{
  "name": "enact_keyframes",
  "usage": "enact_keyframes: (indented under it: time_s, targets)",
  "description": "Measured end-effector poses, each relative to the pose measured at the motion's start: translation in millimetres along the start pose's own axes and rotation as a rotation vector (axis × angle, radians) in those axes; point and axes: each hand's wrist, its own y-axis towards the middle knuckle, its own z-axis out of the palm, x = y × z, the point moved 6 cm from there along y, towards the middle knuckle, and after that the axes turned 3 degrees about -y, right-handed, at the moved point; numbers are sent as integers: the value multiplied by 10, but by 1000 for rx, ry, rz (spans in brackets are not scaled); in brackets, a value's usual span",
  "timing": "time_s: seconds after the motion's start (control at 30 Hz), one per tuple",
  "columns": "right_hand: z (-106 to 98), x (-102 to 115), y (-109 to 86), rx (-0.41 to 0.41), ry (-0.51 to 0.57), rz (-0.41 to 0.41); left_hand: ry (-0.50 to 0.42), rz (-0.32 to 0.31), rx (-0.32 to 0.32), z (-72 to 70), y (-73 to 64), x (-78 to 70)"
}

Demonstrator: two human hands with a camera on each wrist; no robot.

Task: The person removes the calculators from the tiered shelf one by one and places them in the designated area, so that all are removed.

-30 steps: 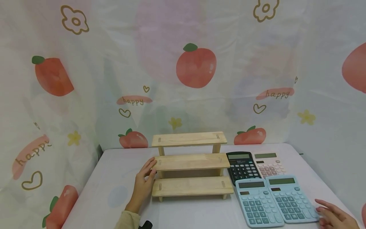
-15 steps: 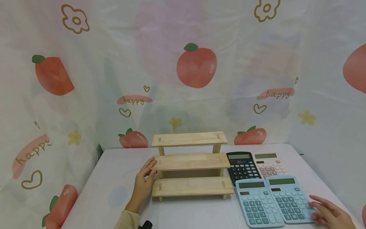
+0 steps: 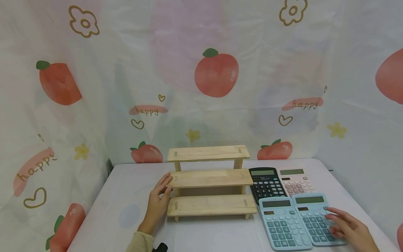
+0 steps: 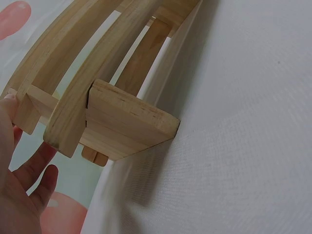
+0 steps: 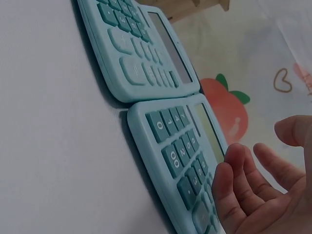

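A three-tier wooden display stand (image 3: 212, 178) stands on the white table in the head view. At its left end, my left hand (image 3: 157, 203) holds the edge of the middle tier. The left wrist view shows the thumb and fingers of that hand (image 4: 24, 180) on different sides of the wood. Two light blue calculators lie right of the stand: one nearer it (image 3: 284, 224), one farther right (image 3: 318, 218). Above the right-hand one is my right hand (image 3: 349, 227), fingers loosely bent and holding nothing. Whether its fingertips touch the keys, I cannot tell.
Behind the blue calculators lie a black calculator (image 3: 267, 185) and a pale pink one (image 3: 296, 182). The black one sits close to the stand's right end. A patterned cloth (image 3: 217, 122) hangs behind the table (image 3: 132, 182). A small black object (image 3: 161, 247) shows beside the left sleeve.
My right hand has moved left from beside the right-hand blue calculator to over its right part. My left hand, the stand and the calculators look unmoved.
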Motion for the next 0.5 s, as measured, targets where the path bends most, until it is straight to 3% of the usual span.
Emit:
enact_keyframes:
  time_s: [0.37, 0.5]
  targets:
    - [194, 335, -32, 80, -13, -45, 14, -6, 4, -9, 6, -30]
    - [252, 476, -29, 71, -3, -114, 19, -12, 5, -17, 7, -38]
